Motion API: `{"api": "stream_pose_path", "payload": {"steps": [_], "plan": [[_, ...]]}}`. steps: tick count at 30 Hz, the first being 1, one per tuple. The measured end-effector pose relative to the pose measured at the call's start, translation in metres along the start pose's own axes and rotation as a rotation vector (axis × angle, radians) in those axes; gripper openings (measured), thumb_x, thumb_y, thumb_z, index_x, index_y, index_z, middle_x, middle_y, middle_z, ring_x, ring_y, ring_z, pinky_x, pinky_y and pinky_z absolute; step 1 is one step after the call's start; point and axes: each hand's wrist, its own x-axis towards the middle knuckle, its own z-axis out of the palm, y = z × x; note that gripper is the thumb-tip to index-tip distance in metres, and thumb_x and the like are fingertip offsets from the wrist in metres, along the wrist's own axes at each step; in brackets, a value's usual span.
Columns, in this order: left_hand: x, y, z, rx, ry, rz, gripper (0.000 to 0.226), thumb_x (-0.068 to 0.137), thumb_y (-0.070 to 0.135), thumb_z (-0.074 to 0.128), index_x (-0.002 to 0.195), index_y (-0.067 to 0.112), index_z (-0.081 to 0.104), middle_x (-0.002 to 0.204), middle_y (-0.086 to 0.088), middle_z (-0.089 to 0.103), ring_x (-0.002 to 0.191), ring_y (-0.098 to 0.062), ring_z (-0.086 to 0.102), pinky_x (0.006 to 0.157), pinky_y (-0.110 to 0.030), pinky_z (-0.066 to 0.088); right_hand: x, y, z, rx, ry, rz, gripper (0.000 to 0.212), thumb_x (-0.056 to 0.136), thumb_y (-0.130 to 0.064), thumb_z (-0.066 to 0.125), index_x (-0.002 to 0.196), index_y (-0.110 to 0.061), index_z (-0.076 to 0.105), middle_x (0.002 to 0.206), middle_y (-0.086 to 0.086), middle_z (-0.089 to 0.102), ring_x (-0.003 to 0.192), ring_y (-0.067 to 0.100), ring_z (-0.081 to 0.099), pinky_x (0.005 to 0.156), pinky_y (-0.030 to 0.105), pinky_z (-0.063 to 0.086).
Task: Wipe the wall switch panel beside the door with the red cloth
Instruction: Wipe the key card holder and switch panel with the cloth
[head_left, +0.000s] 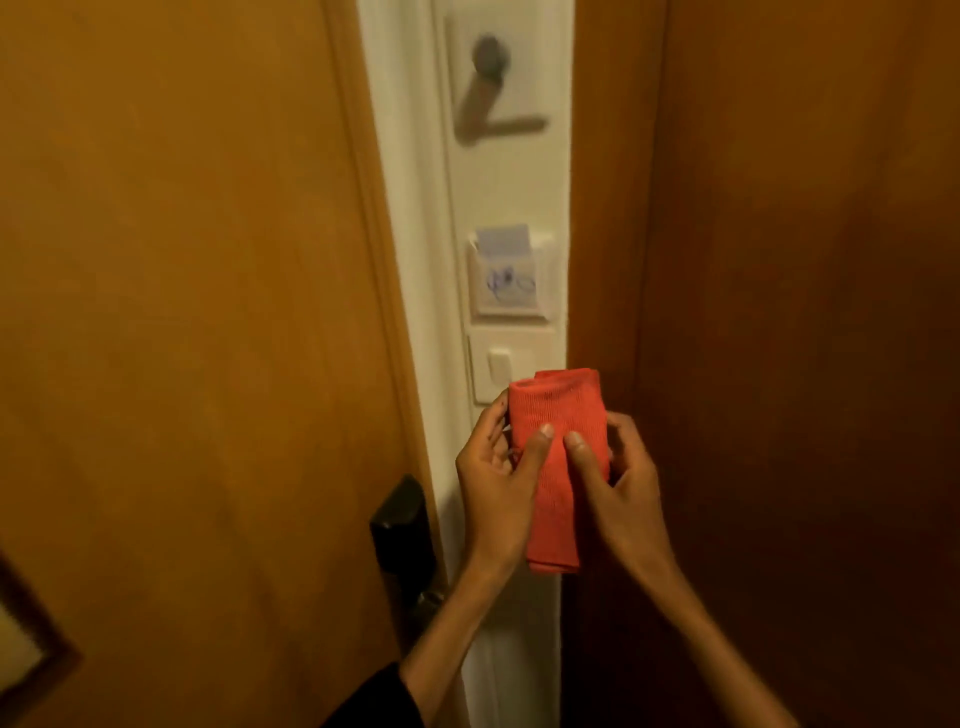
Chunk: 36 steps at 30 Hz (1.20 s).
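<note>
Nearest the camera, 2 bare forearms rise from the lower edge, a dark sleeve showing on the left one. The left hand and right hand both close on 1 red cloth, which is folded into a long upright pad; each thumb presses its front face while the fingers curl behind, a grip that appears intended to square the fold into a firm wiping face before use. The cloth's top edge overlaps the lower right corner of the wall switch panel in this view; actual contact cannot be confirmed. That panel carries 1 visible rocker and sits on a narrow white strip of wall between the wooden door at left and a second brown wooden surface at right. A dark door lock is mounted at the door's edge, level with the hands. Directly above the switch is 1 card holder with 1 pale card standing in its slot. Furthest up is 1 blurred dark knob on a white plate. Judgement: wiping has not begun; the cloth need only be raised slightly and pressed flat.
</note>
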Motion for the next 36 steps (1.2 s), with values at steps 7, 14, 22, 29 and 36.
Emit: {"api": "stream_pose_path", "payload": {"steps": [7,14,22,29,36], "plan": [[0.066,0.046,-0.019,-0.073,0.048,0.161,0.039,0.091,0.010,0.068,0.123,0.032,0.062,0.105,0.016,0.077,0.099,-0.012,0.076,0.079,-0.029,0.064,0.064,-0.049,0.051,-0.141,0.061,-0.256,0.016,0.095,-0.041,0.059,0.105,-0.028,0.061,0.099,-0.010,0.066,0.085,0.010,0.067,0.069,0.041,0.059],[0.116,0.037,-0.013,-0.027,0.087,0.182,0.033,0.092,0.018,0.067,0.120,0.035,0.064,0.109,0.011,0.075,0.100,-0.006,0.075,0.083,-0.030,0.064,0.111,-0.035,0.070,-0.401,0.266,-0.405,0.027,0.095,-0.041,0.061,0.113,-0.021,0.058,0.106,-0.006,0.049,0.089,0.011,0.058,0.069,0.037,0.057],[0.143,0.036,-0.021,0.390,0.163,0.524,0.053,0.088,0.027,0.074,0.138,0.034,0.055,0.134,0.010,0.052,0.125,-0.002,0.055,0.091,-0.008,0.054,0.123,-0.027,0.087,-0.643,0.473,-0.817,0.042,0.098,-0.036,0.056,0.131,-0.009,0.052,0.127,0.019,0.047,0.112,0.033,0.050,0.080,0.046,0.055],[0.193,0.060,-0.017,0.682,0.144,0.825,0.065,0.101,0.049,0.038,0.157,0.019,0.022,0.167,0.003,0.019,0.157,-0.012,0.014,0.127,-0.047,0.026,0.124,-0.022,0.102,-0.723,0.339,-0.829,0.072,0.096,-0.052,0.052,0.144,-0.001,0.038,0.155,0.025,0.028,0.148,0.040,0.025,0.119,0.049,0.026],[0.244,0.088,-0.003,0.807,0.099,0.854,0.074,0.100,0.053,0.026,0.159,0.012,0.007,0.170,-0.005,0.005,0.159,-0.019,0.001,0.131,-0.037,0.001,0.133,-0.010,0.101,-0.872,0.318,-0.837,0.070,0.098,-0.040,0.052,0.149,0.002,0.031,0.161,0.022,0.019,0.153,0.034,0.013,0.125,0.045,0.012]]}}
